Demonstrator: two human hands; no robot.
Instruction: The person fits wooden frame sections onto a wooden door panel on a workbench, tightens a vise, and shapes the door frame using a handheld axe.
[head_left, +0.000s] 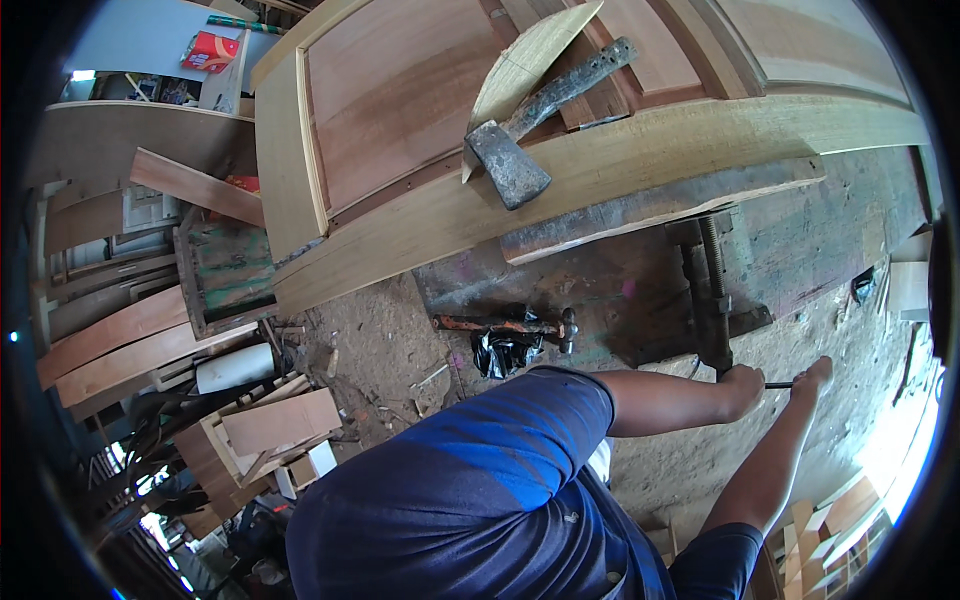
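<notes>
A large panelled wooden door (400, 235) lies across the bench, and a rough wooden block (660, 208) sits along its near edge. Against that block stands the threaded screw of a metal bar clamp (712, 265). My left hand (742, 391) is closed round the clamp's thin handle bar (778, 385), close to the screw's end. Farther right, my right hand (817, 375) grips the other end of this bar. On the door rests a hatchet (512, 175) beside a pale curved wood offcut (525, 72).
A hammer (500, 325) and a crumpled black plastic bag (505, 352) lie on the dark bench top (590, 280). Wood offcuts (285, 425) are heaped on the left over a dirt floor (370, 350). A red packet (210, 52) sits at the far left.
</notes>
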